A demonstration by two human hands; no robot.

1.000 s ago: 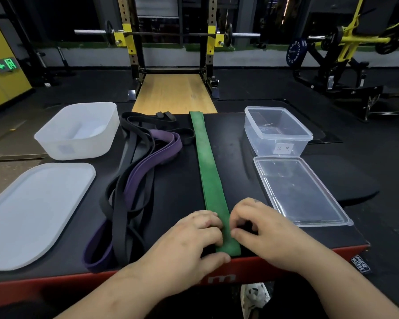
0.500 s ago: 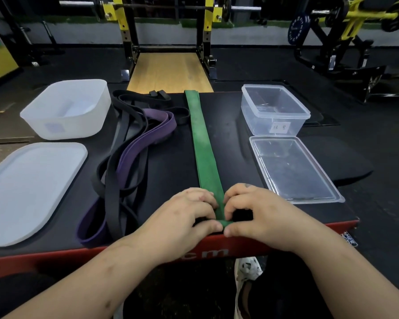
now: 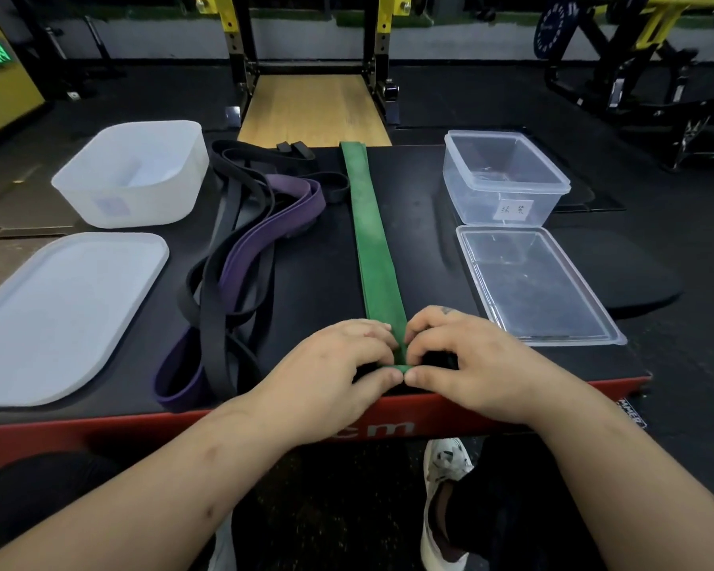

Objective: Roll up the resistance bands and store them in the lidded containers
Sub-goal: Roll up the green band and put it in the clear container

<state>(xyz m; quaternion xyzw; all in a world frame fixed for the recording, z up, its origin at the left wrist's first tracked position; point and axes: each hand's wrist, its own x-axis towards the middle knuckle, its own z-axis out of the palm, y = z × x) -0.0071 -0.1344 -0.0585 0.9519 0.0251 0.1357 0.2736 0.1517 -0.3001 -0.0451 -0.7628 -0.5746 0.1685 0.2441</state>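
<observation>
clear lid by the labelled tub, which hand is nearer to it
Right. The right hand pinches the green band just left of the clear lid; the left hand sits across the band, farther away.

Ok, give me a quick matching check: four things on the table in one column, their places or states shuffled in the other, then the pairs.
1. green band
2. purple band
3. clear container
4. frosted lid

a. far right, open, labelled
b. near left, lying flat
c. tangled among black bands
d. near end pinched by left hand and right hand

Pairs: 1-d, 2-c, 3-a, 4-b
</observation>
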